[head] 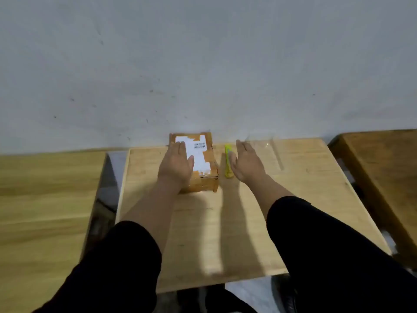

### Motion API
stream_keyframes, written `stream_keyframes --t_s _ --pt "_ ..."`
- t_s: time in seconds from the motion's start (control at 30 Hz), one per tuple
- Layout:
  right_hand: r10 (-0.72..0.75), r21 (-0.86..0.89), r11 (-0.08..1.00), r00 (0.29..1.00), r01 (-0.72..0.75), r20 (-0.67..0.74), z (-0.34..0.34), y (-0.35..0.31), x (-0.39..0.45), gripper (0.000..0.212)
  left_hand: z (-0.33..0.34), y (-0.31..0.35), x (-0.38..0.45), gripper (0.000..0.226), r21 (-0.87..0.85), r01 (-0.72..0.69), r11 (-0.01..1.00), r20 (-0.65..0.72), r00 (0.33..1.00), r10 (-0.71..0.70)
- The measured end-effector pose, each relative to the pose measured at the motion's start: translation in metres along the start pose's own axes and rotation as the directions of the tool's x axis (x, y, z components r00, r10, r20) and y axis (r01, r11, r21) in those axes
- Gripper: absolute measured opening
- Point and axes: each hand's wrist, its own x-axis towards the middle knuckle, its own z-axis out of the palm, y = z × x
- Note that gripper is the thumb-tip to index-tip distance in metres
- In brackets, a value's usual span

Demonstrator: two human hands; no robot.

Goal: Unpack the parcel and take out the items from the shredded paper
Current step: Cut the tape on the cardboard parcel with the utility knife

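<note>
Taped cardboard parcel (198, 162) sits sealed at far edge of wooden table (225, 222), against the wall. Left hand (177, 164) flat over its left side, fingers extended. Right hand (246, 162) open, empty, just right of yellow box cutter (228, 160).

One taped cardboard parcel (198, 163) is seen, bearing one white label (197, 152). One yellow-green tool (228, 160), possibly a box cutter, is counted. Two hands are shown: left hand (177, 164), right hand (247, 163). Three wooden tables (225, 222) are counted.
</note>
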Motion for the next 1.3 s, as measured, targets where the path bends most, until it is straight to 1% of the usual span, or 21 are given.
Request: stream_keyframes --t_s 0.03,0.07,0.1,0.13,0.2,0.27,0.37,0.47,0.53,0.63,0.7,0.77,0.9,1.03,1.1,1.2,1.3 --pt "0.017 0.002 1.000 1.000 -0.017 0.010 0.006 0.003 0.004 0.054 0.012 -0.004 0.003 0.047 -0.006 -0.016 1.000 0.005 1.000 0.016" --pt "0.019 0.014 1.000 1.000 -0.019 0.004 0.013 0.008 0.009 0.055 0.024 -0.010 0.006 0.049 -0.088 0.013 0.996 -0.032 0.999 -0.016" --pt "0.029 0.014 0.999 0.999 -0.029 0.019 0.021 0.014 0.013 0.056 0.032 -0.014 0.007 0.050 -0.172 0.120 0.978 0.011 0.993 -0.120" --pt "0.032 0.018 0.999 0.999 -0.033 0.037 0.030 0.018 0.017 0.056 0.038 -0.015 0.007 0.051 -0.223 0.198 0.955 0.043 0.980 -0.193" --pt "0.057 0.022 0.998 0.996 -0.059 0.067 0.047 0.029 0.027 0.058 0.050 -0.018 0.012 0.057 -0.264 0.237 0.935 0.051 0.971 -0.232" --pt "0.076 0.029 0.997 0.996 -0.078 0.054 0.060 0.036 0.040 0.059 0.058 -0.022 0.016 0.061 -0.265 0.237 0.935 0.066 0.972 -0.227" --pt "0.103 0.007 0.995 0.994 -0.104 0.037 0.078 0.046 0.054 0.061 0.070 -0.030 0.023 0.063 -0.311 0.279 0.908 0.077 0.960 -0.269" --pt "0.130 -0.014 0.991 0.991 -0.130 0.028 0.091 0.053 0.063 0.065 0.079 -0.031 0.023 0.065 -0.336 0.294 0.895 0.033 0.953 -0.301" --pt "0.120 -0.027 0.992 0.993 -0.120 0.008 0.099 0.057 0.066 0.067 0.084 -0.031 0.022 0.066 -0.344 0.303 0.889 0.003 0.947 -0.322" --pt "0.096 -0.028 0.995 0.995 -0.097 -0.023 0.107 0.061 0.068 0.065 0.085 -0.030 0.022 0.066 -0.351 0.296 0.888 -0.012 0.947 -0.320" --pt "0.105 -0.023 0.994 0.994 -0.105 -0.001 0.107 0.061 0.070 0.062 0.084 -0.028 0.021 0.066 -0.344 0.296 0.891 -0.017 0.947 -0.321" --pt "0.127 0.057 0.990 0.992 -0.128 0.010 0.104 0.061 0.070 0.060 0.083 -0.028 0.020 0.066 -0.342 0.297 0.892 -0.011 0.947 -0.320" --pt "0.175 0.321 0.934 0.984 -0.156 -0.030 0.089 0.045 0.069 0.059 0.080 -0.029 0.020 0.065 -0.359 0.289 0.887 0.005 0.952 -0.307" --pt "0.122 0.523 0.846 0.992 -0.103 -0.003 0.082 0.025 0.063 0.055 0.081 -0.029 0.020 0.063 -0.393 0.289 0.873 0.003 0.950 -0.313" --pt "0.090 0.571 0.816 0.995 -0.094 0.035 0.088 0.019 0.061 0.054 0.083 -0.030 0.021 0.063 -0.409 0.286 0.867 -0.007 0.949 -0.316" --pt "0.077 0.602 0.789 0.992 -0.120 0.097 0.094 0.015 0.060 0.055 0.085 -0.030 0.022 0.062 -0.423 0.275 0.863 -0.037 0.947 -0.320" --pt "0.077 0.604 0.787 0.991 -0.129 0.112 0.095 0.017 0.060 0.054 0.085 -0.024 0.018 0.062 -0.440 0.303 0.845 -0.034 0.935 -0.353"
